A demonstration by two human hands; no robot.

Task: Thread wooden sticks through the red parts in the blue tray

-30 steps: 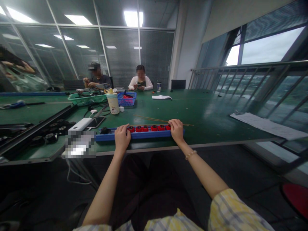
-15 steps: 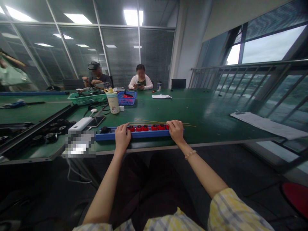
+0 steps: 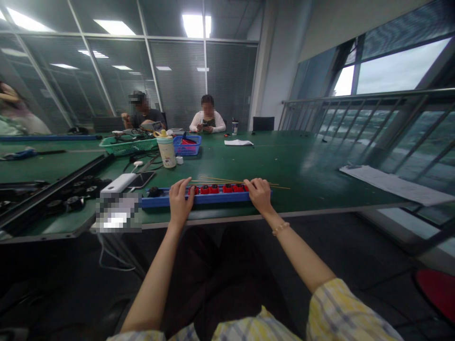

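Note:
A long narrow blue tray (image 3: pixel 220 197) lies along the table's near edge, with several red-and-black parts (image 3: pixel 227 188) in a row inside it. My left hand (image 3: pixel 180 199) is laid across its left half, thumb towards the parts and fingers over the far side, gripping it. At the right end my right hand (image 3: pixel 259 193) is closed over the tray, its fingers bent across the far wall and covering some of the contents. A black part (image 3: pixel 154 191) sits in the tray's left end. Thin yellowish sticks (image 3: pixel 284 187) lie just behind the tray.
Left of the tray are a white power bank (image 3: pixel 119 183), a phone (image 3: pixel 145 178) and cables. Beyond stand a cup (image 3: pixel 167 151), a blue basket (image 3: pixel 187 148) and a green basket (image 3: pixel 126 147). Papers (image 3: pixel 394 182) lie at the right. Two people sit across the table.
My left hand's fingers have lifted and spread slightly over the tray. The right hand has shifted slightly left. The tray has barely moved.

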